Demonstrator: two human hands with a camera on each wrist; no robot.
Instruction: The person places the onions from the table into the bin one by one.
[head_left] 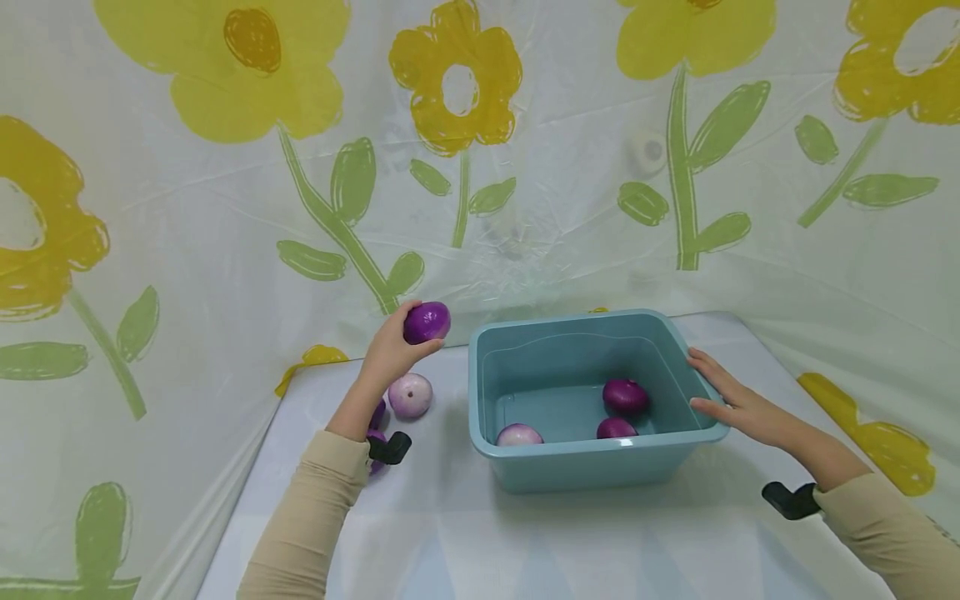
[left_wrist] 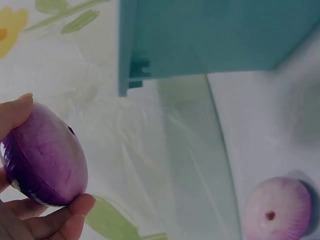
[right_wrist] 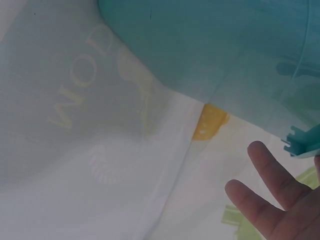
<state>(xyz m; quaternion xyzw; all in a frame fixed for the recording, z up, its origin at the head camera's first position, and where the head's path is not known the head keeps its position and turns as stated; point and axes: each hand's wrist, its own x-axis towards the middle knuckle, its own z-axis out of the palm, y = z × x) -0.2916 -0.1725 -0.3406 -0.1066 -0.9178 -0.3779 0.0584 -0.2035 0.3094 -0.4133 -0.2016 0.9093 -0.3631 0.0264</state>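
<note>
My left hand [head_left: 386, 354] holds a purple onion [head_left: 428, 322] in the air, left of the teal plastic bin [head_left: 585, 468]. In the left wrist view, thumb and fingers curl round that onion [left_wrist: 50, 155]. My right hand [head_left: 753, 410] rests at the bin's right rim with its fingers extended; the right wrist view has its fingers [right_wrist: 272, 170] spread beside the bin's outer wall. Inside the bin lie two dark purple onions [head_left: 626, 397] at the right and a paler onion [head_left: 519, 434] near the front left, partly hidden by the front wall.
On the table [head_left: 450, 517], left of the bin, sits a pale onion [head_left: 410, 396]. More purple onions [head_left: 378, 414] lie beside it, partly hidden behind my left wrist. A flower-printed curtain [head_left: 555, 208] rises behind the table and along its sides.
</note>
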